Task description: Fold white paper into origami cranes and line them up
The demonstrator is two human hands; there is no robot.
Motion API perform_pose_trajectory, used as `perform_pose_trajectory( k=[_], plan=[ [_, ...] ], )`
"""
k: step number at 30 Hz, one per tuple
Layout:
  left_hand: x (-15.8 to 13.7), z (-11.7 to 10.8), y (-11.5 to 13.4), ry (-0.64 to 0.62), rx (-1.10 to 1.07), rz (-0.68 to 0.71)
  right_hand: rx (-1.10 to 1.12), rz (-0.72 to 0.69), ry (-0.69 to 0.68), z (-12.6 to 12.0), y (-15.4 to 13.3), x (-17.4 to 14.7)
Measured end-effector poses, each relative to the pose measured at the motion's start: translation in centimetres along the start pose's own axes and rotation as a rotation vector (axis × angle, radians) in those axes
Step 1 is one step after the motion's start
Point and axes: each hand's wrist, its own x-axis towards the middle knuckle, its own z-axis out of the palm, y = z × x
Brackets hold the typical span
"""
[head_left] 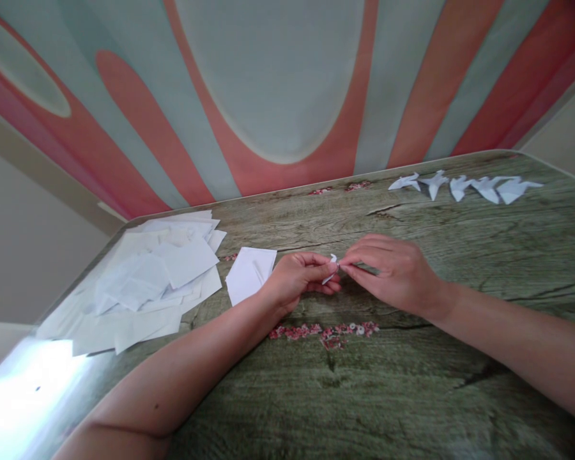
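Near the middle of the table, my left hand [306,276] pinches a small white piece of folded origami paper [333,260] between thumb and fingers. Narrow white tips show above and below the thumb; the rest of its shape is hidden. From the right, my right hand [388,265] meets it with thumb and forefinger pressed together at its edge. Behind my left wrist lies a small stack of white paper squares [248,271], partly covered by that hand.
A large loose pile of white paper sheets [144,281] spreads over the table's left side. Several folded paper birds [460,187] stand in a row at the back right. The wood-patterned table [364,390] meets a red and grey patterned wall [287,150] at its far edge.
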Motion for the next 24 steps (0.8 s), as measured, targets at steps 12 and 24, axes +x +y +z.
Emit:
perform_pose_trajectory(
  k=[12, 24],
  plan=[
    [-0.14, 0.56, 0.03, 0.051, 0.012, 0.092, 0.097, 0.200, 0.070, 0.71, -0.50, -0.16],
    [-0.04, 0.74, 0.18, 0.101, 0.026, 0.142, 0.235, 0.497, -0.005, 0.51, -0.87, 0.34]
  ],
)
